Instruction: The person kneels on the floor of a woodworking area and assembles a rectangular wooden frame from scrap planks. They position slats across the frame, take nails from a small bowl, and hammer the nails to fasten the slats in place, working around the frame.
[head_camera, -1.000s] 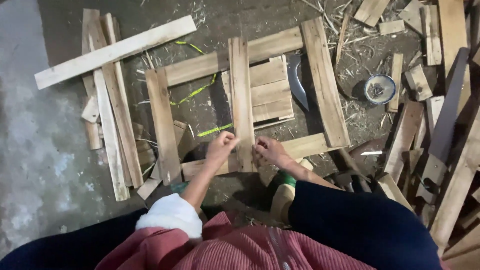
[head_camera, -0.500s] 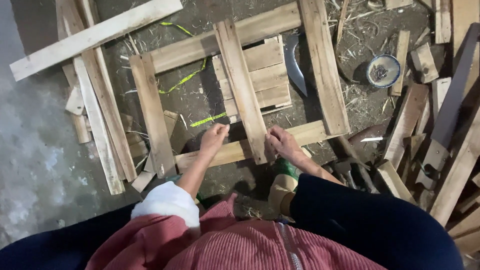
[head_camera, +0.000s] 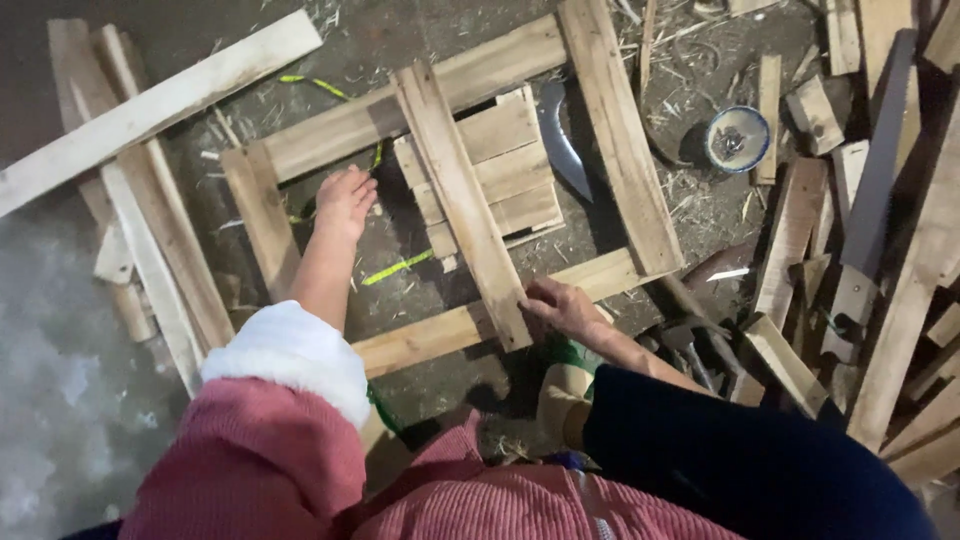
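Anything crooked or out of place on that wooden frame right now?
Yes. The middle slat lies tilted across the frame, not parallel to its side boards. A curved blade lies loose on the ground inside the frame, beside the stacked short boards.

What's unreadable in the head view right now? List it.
- Right hand: fingers rest at the near end of the middle slat; any grip is hidden by the hand itself.
- Left hand: palm faces down, so any contact beneath it is unseen.
- Bowl: contents too small to identify.
- Curved blade: its lower end disappears behind the stacked boards.
- Loose planks: cut off by the right edge.
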